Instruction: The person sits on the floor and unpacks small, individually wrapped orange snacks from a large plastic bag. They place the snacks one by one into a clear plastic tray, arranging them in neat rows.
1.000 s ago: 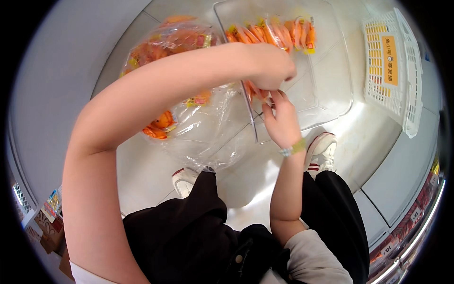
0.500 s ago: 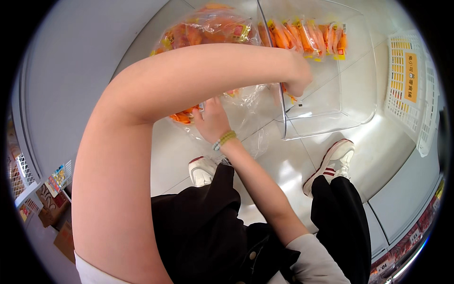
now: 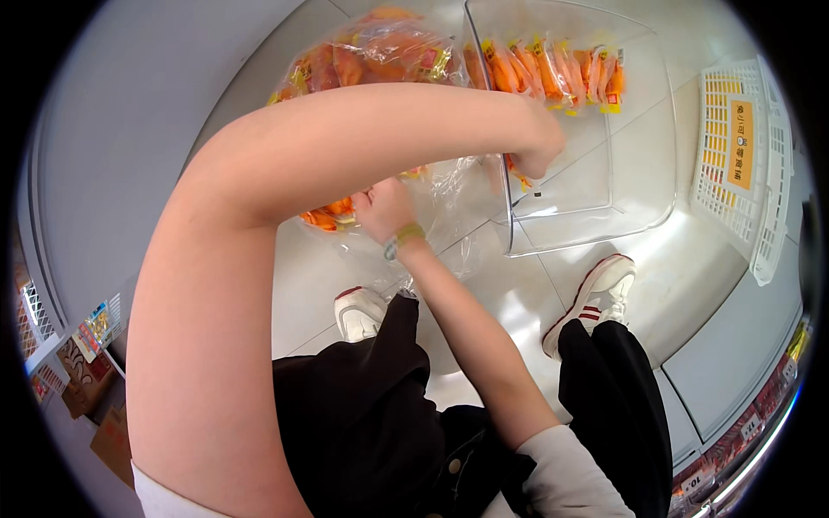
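My left arm reaches across the picture, and my left hand [image 3: 537, 147] is curled at the near-left wall of a clear plastic bin [image 3: 596, 216]. Below its fingers shows a small orange snack packet [image 3: 519, 175], mostly covered by the hand. Inside the bin, a row of orange packets with yellow ends [image 3: 553, 73] lines the far side. Under my left forearm, my right hand [image 3: 386, 211] is closed at orange snack packets [image 3: 330, 212] in a large clear plastic bag [image 3: 389, 52]; the forearm partly hides its fingertips. A beaded bracelet circles the right wrist.
A white slotted basket [image 3: 743, 164] with an orange label stands at the far right. Grey cabinet fronts [image 3: 734, 345] flank the right, and a grey panel [image 3: 129, 129] the left. My white shoes [image 3: 596, 298] rest on the tiled floor, either side of the work.
My right hand's fingers, spread over the packets before, have drawn together into a closed grip. My left hand stays at the bin wall. The whole view has shifted slightly.
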Action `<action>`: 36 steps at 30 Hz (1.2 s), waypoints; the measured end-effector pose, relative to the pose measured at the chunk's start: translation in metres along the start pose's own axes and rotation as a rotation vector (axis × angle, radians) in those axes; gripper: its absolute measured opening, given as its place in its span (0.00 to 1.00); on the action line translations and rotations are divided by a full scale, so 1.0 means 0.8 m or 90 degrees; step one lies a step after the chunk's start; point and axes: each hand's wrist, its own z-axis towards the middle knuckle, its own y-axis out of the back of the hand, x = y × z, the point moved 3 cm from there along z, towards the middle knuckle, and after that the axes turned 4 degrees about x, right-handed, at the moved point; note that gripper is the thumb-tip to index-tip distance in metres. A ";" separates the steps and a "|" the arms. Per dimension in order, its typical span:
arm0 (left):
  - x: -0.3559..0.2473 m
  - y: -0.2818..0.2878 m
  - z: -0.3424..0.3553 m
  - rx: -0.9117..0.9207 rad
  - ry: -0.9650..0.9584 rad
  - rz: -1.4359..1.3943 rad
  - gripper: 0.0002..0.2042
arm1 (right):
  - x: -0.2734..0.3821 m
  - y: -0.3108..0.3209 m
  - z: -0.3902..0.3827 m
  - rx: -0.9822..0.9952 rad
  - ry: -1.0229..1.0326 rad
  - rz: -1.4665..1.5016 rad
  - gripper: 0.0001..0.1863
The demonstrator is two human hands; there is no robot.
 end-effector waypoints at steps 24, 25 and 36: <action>-0.005 0.014 -0.021 -0.152 -0.083 0.054 0.04 | -0.032 0.081 -0.071 -0.234 0.119 -0.339 0.29; -0.003 0.014 -0.021 -0.157 -0.089 0.054 0.04 | -0.033 0.081 -0.070 -0.200 0.111 -0.321 0.26; 0.005 0.013 -0.017 -0.146 -0.073 -0.013 0.08 | 0.083 0.195 -0.156 0.138 0.216 -0.052 0.11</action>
